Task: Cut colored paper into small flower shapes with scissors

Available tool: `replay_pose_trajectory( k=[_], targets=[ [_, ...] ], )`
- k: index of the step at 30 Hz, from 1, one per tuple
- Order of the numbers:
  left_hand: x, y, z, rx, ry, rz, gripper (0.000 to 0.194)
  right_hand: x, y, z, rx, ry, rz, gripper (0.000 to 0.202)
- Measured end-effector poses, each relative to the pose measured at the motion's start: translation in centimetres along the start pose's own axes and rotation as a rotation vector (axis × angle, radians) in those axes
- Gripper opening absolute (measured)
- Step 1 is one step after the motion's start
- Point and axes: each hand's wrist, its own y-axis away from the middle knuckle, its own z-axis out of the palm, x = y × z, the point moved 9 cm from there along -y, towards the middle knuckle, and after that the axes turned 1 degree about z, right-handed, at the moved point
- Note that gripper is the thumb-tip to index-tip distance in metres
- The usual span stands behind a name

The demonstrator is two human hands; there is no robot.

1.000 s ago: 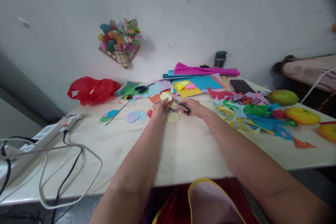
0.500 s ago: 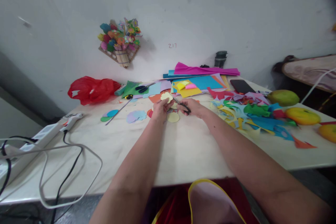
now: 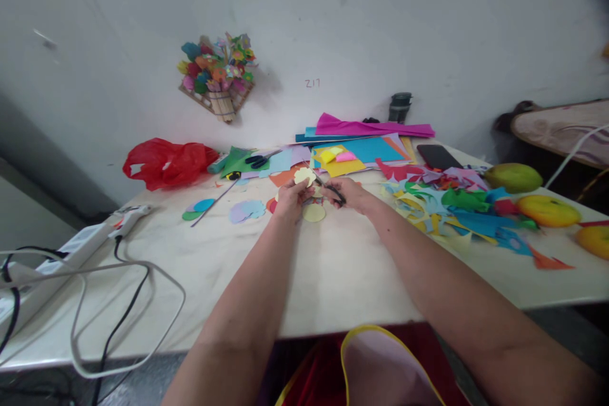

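Note:
Between the thumb and fingers of my left hand is a pale yellow paper flower with a scalloped edge. My right hand is closed around the dark handles of a pair of scissors. The blades point up and left, close to the flower's right edge; I cannot tell whether they touch it. Below the hands a pale yellow paper circle lies on the table. More cut paper pieces, partly hidden, lie under and behind my fingers.
Lilac and blue paper shapes lie left, near green and blue circles. Colourful scraps and mangoes are at right. Stacked paper, a second pair of scissors and a red bag sit behind. Cables cross the left side.
The paper flower has shifted slightly right and turned in my left hand. The scissors' blades have changed angle and now point more steeply up and left.

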Motion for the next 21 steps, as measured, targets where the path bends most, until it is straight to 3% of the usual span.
replay_pose_trajectory(
  k=[6,13,21],
  targets=[
    [0.2,0.3,0.2,-0.005,0.003,-0.036,0.021,0.1,0.2,0.1,-0.017,0.040,0.034,0.023],
    [0.2,0.0,-0.8,0.070,0.003,-0.043,0.023,-0.3,0.7,0.4,-0.029,0.048,0.042,0.018],
    [0.3,0.0,-0.8,0.022,-0.025,-0.048,0.026,-0.6,1.1,0.6,-0.033,0.023,0.066,0.016]
  ],
)
